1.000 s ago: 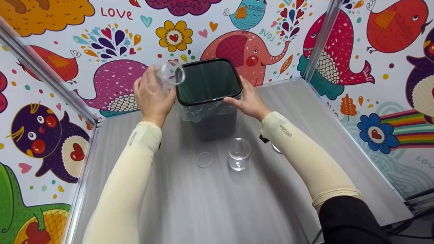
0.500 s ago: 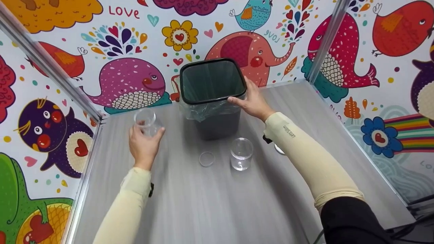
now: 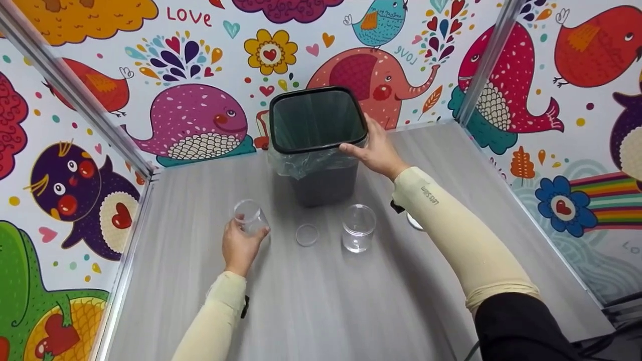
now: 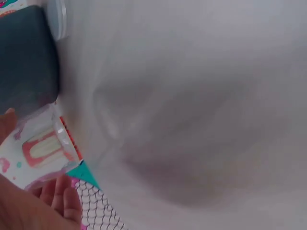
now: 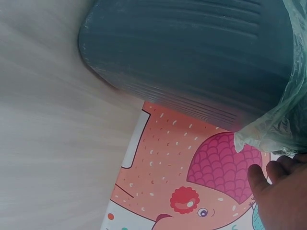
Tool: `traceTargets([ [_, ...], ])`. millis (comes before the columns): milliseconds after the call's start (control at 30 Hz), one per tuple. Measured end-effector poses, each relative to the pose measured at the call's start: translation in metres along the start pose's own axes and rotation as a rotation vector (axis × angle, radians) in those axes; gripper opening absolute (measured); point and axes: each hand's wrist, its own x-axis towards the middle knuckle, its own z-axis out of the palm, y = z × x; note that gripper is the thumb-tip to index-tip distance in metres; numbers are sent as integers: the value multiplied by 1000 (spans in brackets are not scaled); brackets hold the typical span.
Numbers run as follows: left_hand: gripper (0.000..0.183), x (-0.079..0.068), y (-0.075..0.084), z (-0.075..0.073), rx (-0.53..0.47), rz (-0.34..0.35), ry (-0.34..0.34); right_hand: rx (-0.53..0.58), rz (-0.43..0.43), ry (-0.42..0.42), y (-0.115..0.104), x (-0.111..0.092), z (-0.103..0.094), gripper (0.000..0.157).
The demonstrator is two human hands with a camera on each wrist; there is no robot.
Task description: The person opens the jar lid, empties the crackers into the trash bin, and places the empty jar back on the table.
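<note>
My left hand (image 3: 242,245) holds a clear plastic jar (image 3: 254,219) low over the left part of the table, thumb on one side and fingers on the other. The jar looks see-through and uncapped. In the left wrist view the same jar (image 4: 60,139) shows at the lower left, beside the fingers (image 4: 72,201). My right hand (image 3: 378,151) grips the right rim of a dark grey trash can (image 3: 323,185), thumb over the front edge. A clear bag (image 3: 301,163) lines the can and folds over its rim. In the right wrist view the fingertips (image 5: 257,176) lie near the bag.
A second clear jar (image 3: 357,235) stands on the grey table (image 3: 301,301) in front of the can. To its left lies a thin clear disc (image 3: 307,234). Another round piece (image 3: 415,221) is partly hidden by the right forearm. Cartoon-printed walls (image 3: 200,120) close off the back and sides.
My left hand has brought the jar from beside the can's rim down to the left, then right and nearer, low over the table. The right hand stays at the can's rim.
</note>
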Motion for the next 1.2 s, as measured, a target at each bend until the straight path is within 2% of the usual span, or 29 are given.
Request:
traceTargets([
  [200, 74, -6, -5, 13, 20, 35, -4, 3, -12, 3, 0, 0, 0, 117],
  [500, 76, -9, -19, 18, 77, 89, 42, -11, -29, 2, -1, 1, 1, 115],
  [733, 79, -10, -27, 20, 92, 77, 43, -13, -10, -6, -1, 2, 1, 117],
  [1200, 80, -8, -30, 23, 153, 53, 20, -6, -17, 5, 1, 2, 0, 115],
])
